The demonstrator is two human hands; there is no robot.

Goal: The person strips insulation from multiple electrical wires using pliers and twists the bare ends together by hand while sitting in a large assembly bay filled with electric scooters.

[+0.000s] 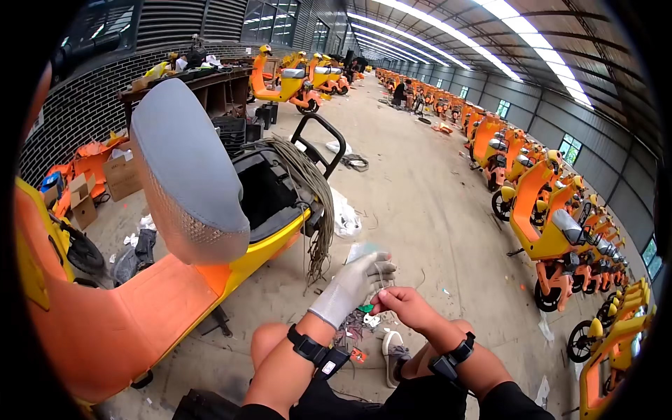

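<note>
In front of my knees, my left hand (355,285), in a pale grey work glove, has its fingers curled around part of a thin pale strand (381,274). My bare right hand (409,308) pinches that strand between thumb and fingers, just below the gloved fingertips. Whether it is wire or cord I cannot tell. A small green piece (365,308) shows beside the right fingertips. To the left stands an orange and yellow scooter (157,294), its grey seat (185,161) tipped up over an open black compartment (264,183). A bundle of grey-green cables (318,210) hangs over its rear.
Small scraps and wires (357,325) litter the floor beneath my hands. White plastic bags (345,215) lie behind the scooter. Cardboard boxes (122,175) and a cluttered workbench (210,77) stand along the left wall. Rows of scooters (542,224) line the right; people (402,92) sit farther back.
</note>
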